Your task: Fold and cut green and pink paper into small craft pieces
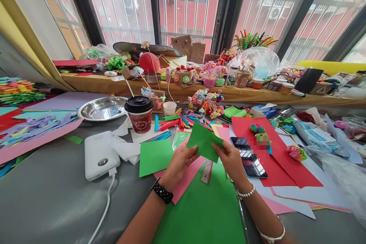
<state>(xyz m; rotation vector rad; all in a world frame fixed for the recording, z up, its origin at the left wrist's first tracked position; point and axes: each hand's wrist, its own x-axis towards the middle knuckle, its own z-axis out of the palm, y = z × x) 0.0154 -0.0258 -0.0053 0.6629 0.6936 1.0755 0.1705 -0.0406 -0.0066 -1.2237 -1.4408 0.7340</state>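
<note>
Between my two hands a small piece of green paper (204, 142) is held up, tilted above the table. My left hand (179, 164) pinches its lower left edge between thumb and fingers. At the right edge my right hand (231, 159) grips it the same way. Below lies a large green sheet (200, 213), with a short white and pink ruler (207, 171) on it. Another green square (156, 156) rests flat to the left of my left hand. Pink paper (183, 188) shows partly from beneath the green sheet.
A white power bank (101, 156) with a cable, a lidded coffee cup (139, 114) and a metal plate (100, 109) stand left. A phone (248, 157) and red paper (281, 160) lie right. Coloured paper strips (171, 124) and craft flowers (207, 101) are farther back.
</note>
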